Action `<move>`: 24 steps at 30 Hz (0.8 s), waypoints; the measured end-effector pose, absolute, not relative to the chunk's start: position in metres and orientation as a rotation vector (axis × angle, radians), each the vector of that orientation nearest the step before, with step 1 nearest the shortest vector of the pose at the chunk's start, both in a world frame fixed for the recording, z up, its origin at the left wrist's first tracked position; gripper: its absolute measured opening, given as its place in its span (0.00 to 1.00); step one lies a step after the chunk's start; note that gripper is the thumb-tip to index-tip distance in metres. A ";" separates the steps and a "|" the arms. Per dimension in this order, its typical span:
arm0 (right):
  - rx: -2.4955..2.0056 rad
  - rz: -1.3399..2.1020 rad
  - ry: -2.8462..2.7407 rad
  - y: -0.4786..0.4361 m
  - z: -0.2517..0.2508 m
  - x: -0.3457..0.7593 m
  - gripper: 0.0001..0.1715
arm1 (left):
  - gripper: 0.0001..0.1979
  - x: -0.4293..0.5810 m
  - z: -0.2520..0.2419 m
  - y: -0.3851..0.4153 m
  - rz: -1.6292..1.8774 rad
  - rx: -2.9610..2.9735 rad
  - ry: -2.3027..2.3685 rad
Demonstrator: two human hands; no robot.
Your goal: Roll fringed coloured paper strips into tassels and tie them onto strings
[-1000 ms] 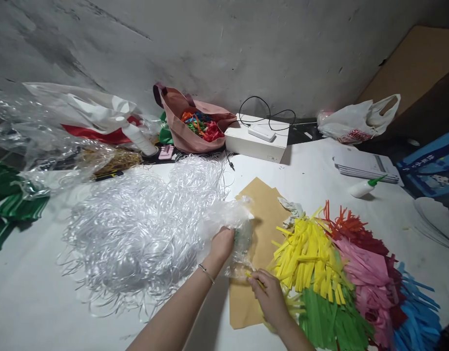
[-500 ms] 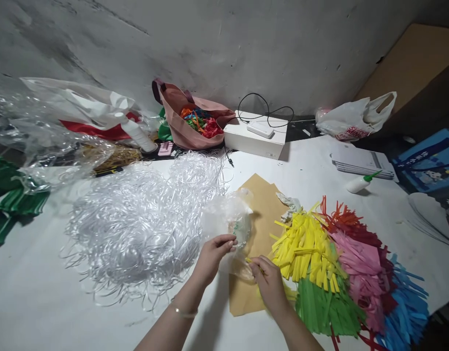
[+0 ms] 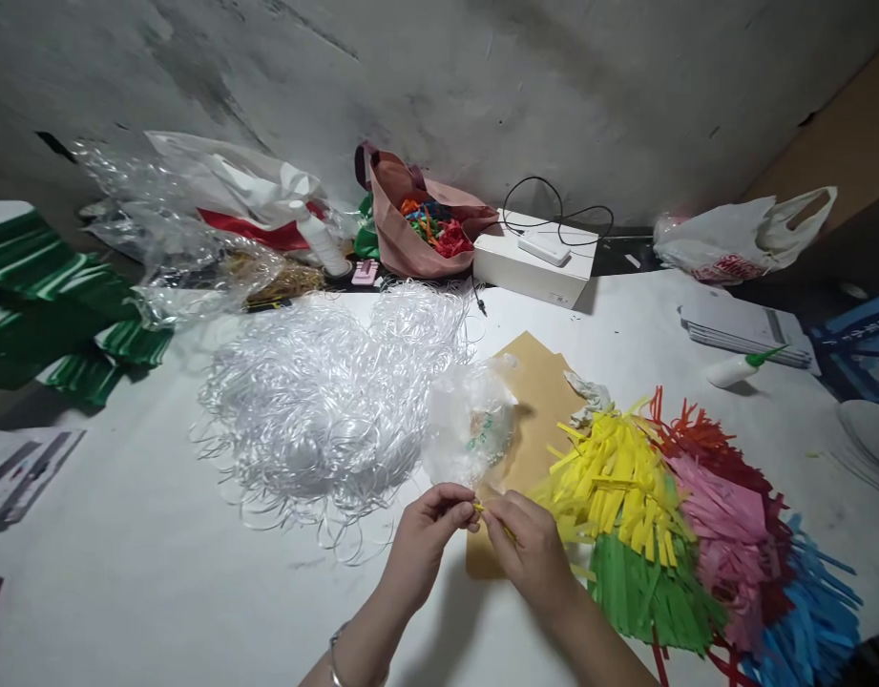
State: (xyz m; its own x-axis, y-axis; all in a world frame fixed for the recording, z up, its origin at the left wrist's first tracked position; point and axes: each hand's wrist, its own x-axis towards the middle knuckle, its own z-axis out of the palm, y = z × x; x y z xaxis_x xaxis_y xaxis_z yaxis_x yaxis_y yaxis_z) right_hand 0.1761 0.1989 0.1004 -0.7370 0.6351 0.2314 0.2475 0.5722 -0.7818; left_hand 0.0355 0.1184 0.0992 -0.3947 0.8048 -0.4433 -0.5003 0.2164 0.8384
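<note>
1. The fingers of our left hand (image 3: 425, 544) and right hand (image 3: 533, 549) pinch a thin yellow strip (image 3: 480, 508), near the clear bag (image 3: 457, 401).
2. If we tug too hard, it might tear.
3. We can't read the clear bag's green marks (image 3: 480, 434).
4. Farther away, red letters (image 3: 729, 267) on a white bag (image 3: 754, 234) blur too.

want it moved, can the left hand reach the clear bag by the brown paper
Probably yes: the clear bag lies just beyond the left hand, nothing seen between, though a yellow strip likely occupies it.
</note>
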 end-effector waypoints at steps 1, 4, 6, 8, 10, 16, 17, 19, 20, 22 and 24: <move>-0.694 1.005 -2.340 0.199 0.102 0.178 0.14 | 0.09 0.036 0.100 0.116 1.457 0.339 1.361; -0.650 0.918 -2.425 0.197 0.110 0.181 0.13 | 0.08 0.038 0.104 0.110 1.472 0.427 1.386; -0.603 0.907 -2.467 0.196 0.115 0.183 0.13 | 0.06 0.039 0.107 0.106 1.480 0.524 1.418; -0.562 0.900 -2.488 0.193 0.119 0.184 0.13 | 0.05 0.039 0.111 0.102 1.480 0.631 1.457; -0.529 0.849 -2.506 0.190 0.120 0.185 0.13 | 0.04 0.041 0.113 0.097 1.472 0.718 1.488; -0.478 0.714 -2.569 0.180 0.123 0.187 0.13 | 0.05 0.049 0.117 0.080 1.520 0.877 1.597; -0.491 0.715 -2.561 0.178 0.124 0.187 0.13 | 0.05 0.050 0.117 0.078 1.531 0.913 1.622; -0.497 0.725 -2.542 0.172 0.128 0.188 0.13 | 0.05 0.052 0.119 0.073 1.540 0.996 1.667; -0.488 0.743 -2.533 0.170 0.129 0.189 0.13 | 0.05 0.052 0.121 0.070 1.536 1.039 1.682; -0.479 0.832 -2.501 0.164 0.132 0.190 0.13 | 0.05 0.052 0.124 0.065 1.517 1.116 1.694; -0.523 0.970 -2.439 0.157 0.133 0.192 0.12 | 0.06 0.052 0.127 0.061 1.495 1.180 1.686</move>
State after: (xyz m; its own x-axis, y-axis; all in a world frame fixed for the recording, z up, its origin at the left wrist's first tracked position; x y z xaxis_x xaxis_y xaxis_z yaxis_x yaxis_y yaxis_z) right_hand 0.1919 0.1567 0.1332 -0.8215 0.4999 0.2743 0.1751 0.6790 -0.7130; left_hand 0.0523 0.0607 0.1270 -0.4334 0.8926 0.1245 0.2308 -0.0236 0.9727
